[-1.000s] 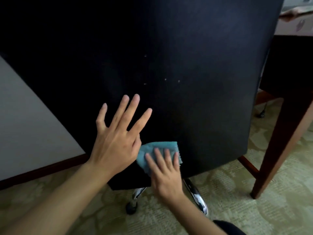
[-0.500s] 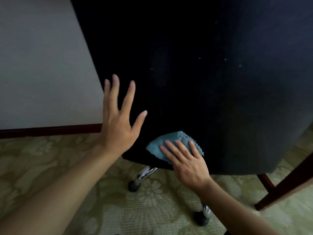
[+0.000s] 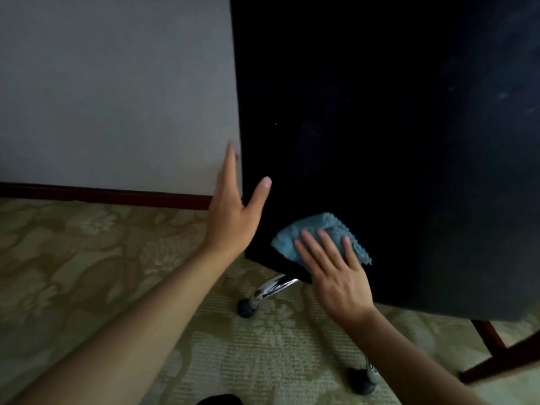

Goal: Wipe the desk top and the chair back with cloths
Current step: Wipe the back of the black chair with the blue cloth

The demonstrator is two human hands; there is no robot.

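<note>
Chair back [image 3: 380,141], black and broad, fills the upper right of the head view, its left edge running down against a pale wall [image 3: 117,92]. No brand, label or writing can be read on it or anywhere else. A blue cloth [image 3: 318,229] lies folded against its lower left corner, pressed there by the right hand [image 3: 336,276], whose fingers [image 3: 309,244] lie straight and spread over the fabric. The left hand [image 3: 233,217] is open wide at the chair's left edge, fingers extended upward, thumb apart, holding nothing. Below, a chrome chair leg [image 3: 274,287] ends in a dark caster [image 3: 247,308] on patterned green carpet [image 3: 87,258]. A dark wooden leg [image 3: 496,361] shows at lower right.
</note>
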